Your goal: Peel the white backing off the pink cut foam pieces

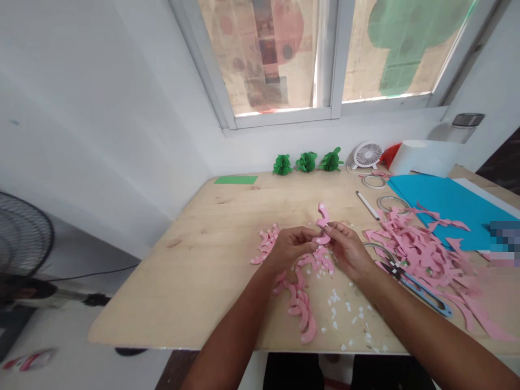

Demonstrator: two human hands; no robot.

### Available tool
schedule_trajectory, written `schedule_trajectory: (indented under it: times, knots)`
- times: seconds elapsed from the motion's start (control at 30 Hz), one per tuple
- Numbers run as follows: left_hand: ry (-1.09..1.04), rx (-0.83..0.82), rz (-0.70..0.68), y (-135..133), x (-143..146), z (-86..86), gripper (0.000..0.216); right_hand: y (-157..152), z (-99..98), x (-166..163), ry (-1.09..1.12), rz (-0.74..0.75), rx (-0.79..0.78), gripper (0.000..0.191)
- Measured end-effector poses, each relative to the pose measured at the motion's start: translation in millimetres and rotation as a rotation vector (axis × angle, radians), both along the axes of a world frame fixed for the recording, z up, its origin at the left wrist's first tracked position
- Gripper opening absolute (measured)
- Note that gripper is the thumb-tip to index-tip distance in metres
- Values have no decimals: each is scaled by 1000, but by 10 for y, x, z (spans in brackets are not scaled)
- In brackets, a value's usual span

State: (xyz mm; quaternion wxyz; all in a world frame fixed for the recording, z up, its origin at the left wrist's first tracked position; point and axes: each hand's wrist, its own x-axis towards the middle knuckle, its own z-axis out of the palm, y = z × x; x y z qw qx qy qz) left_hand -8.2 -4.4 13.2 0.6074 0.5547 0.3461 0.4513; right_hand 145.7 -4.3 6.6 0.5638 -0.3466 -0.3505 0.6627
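Between my two hands is a curved pink paper piece [323,213] with small white patches on it, standing up above the table. My left hand [296,245] pinches its lower end, and my right hand [345,246] grips its side near the middle. Beneath and around the hands lie more pink paper curves: a small cluster [266,244] left of my left hand, some under the fingers, and a chain of curved pieces [301,311] nearer the table's front edge. Small white paper bits [335,309] are scattered in front of my right hand.
Right of my hands are blue-handled scissors [426,295], a heap of pink scraps [422,244], tape rolls [393,204], a white pen [368,206] and blue sheets [450,197]. Green paper shapes [306,162], a small white fan [366,155] and a green strip [235,180] line the back.
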Motion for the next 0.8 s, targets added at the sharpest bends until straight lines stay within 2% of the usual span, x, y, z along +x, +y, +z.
schedule_trajectory:
  times: [0.3, 0.5, 0.8]
  knots:
    - [19, -25, -80, -12, -73, 57, 28, 6, -15, 4, -9, 24, 22, 18]
    - [25, -38, -79, 8, -61, 14, 26, 9, -12, -2, 8, 38, 16, 18]
    - [6, -21, -120, 29, -51, -11, 45, 34, -52, -2, -7, -16, 20, 19]
